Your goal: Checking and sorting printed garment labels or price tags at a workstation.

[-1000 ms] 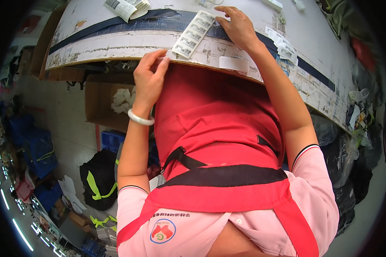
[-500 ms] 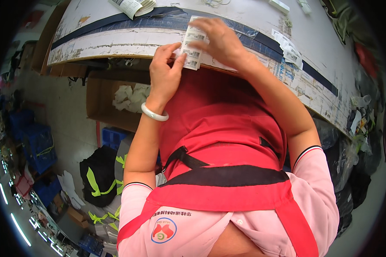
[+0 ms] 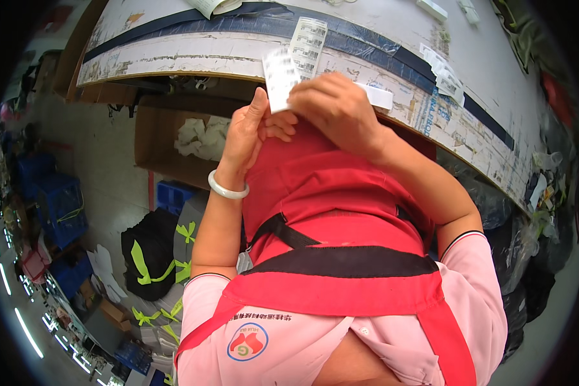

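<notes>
My right hand (image 3: pixel 342 114) is closed, with fingertips pinching the lower end of a white label strip (image 3: pixel 279 76) covered in small printed blocks. The strip stands tilted up at the table edge and is slightly blurred. Just left of it is my left hand (image 3: pixel 251 132), wearing a pale bangle (image 3: pixel 228 186). Its thumb points up, apart from the loosely bent fingers, and I see nothing gripped there. Behind the held strip, a second label strip (image 3: pixel 309 44) lies on the table. A plain white strip (image 3: pixel 376 96) shows beyond my right knuckles; whether it joins the held one is hidden.
The worn white table (image 3: pixel 174 63) carries dark tape along its front. A rolled paper booklet (image 3: pixel 215 6) lies at the back, crumpled labels (image 3: pixel 444 77) at the right. Under the table stands a cardboard box (image 3: pixel 154 138) with crumpled white paper. Blue crates (image 3: pixel 58 206) are at the left.
A strip is now lifted off the other and tilted toward me in my right hand. My right hand came down nearer; my left hand let go of the strips and its fingers loosened.
</notes>
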A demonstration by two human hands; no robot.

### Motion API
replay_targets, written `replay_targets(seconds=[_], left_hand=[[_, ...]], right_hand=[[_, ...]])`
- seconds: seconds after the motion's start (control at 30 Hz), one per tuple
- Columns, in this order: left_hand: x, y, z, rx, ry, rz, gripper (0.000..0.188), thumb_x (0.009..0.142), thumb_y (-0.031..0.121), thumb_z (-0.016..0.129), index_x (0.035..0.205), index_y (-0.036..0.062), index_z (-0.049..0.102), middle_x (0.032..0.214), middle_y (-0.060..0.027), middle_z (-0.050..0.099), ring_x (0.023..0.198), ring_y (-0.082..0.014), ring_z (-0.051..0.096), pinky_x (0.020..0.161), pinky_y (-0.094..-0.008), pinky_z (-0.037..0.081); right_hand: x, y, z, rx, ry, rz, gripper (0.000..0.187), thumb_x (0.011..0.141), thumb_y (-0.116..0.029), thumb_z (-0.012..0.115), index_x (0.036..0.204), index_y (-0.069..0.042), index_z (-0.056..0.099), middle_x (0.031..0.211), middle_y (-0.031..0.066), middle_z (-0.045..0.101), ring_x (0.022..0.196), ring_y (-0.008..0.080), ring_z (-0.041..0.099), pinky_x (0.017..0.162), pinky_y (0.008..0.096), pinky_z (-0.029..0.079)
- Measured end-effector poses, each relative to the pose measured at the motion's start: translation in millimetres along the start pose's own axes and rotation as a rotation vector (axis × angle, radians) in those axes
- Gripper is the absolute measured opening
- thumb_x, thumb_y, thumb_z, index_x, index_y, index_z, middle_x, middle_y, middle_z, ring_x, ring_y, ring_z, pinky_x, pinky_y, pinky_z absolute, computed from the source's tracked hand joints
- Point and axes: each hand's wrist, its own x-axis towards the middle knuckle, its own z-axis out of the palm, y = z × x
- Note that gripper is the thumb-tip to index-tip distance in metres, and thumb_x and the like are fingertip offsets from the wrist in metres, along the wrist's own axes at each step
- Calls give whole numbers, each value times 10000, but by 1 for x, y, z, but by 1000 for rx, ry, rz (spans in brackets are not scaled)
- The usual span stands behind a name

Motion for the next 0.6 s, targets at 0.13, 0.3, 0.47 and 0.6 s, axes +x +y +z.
replay_targets(seconds=[0.13,0.3,0.47,0.6], left_hand=[[8,-13,14,-73,139,13,358,962,309,574,1053,-30,643,882,-115,691,707,-165,670,645,-281,569],[-10,-19,29,181,43,26,220,937,192,629,985,-14,693,817,-28,690,696,-52,603,597,-202,480],[-23,-18,54,226,-57,-40,195,922,158,648,996,-18,687,824,-14,680,699,-37,576,597,-194,458],[-17,-20,60,295,-52,33,188,911,157,663,976,-19,676,830,-21,678,708,-38,575,607,-194,460]], right_hand=[[-28,-46,1,356,-159,11,106,790,-155,701,833,-92,629,859,46,634,778,228,621,679,332,498],[-37,-49,-34,516,46,592,166,847,-161,704,935,-38,637,775,74,633,695,202,626,634,308,506],[-45,-32,-49,829,-38,958,165,909,-152,649,958,5,642,802,43,661,701,89,608,656,236,509],[-49,-35,-54,717,-62,836,161,932,-140,616,953,15,652,811,31,656,714,85,609,671,225,514]])
